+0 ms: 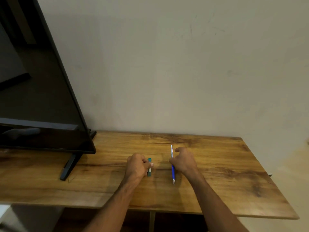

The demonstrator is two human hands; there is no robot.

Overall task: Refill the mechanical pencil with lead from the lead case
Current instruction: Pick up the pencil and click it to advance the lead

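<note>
A blue mechanical pencil (172, 171) lies lengthwise on the wooden table (225, 178), metal tip toward me and silver cap end away. My right hand (184, 162) rests against its right side, thumb and fingertips pinching the barrel. A small teal lead case (149, 167) lies on the table left of the pencil. My left hand (137, 165) is curled over the case's left side, thumb and fingers closed on it. Both objects look to be on the table surface.
A large black screen (33, 97) stands at the left on a dark foot (69, 166) that reaches toward the front. A plain wall runs behind the table. The table's right edge and front edge are close by.
</note>
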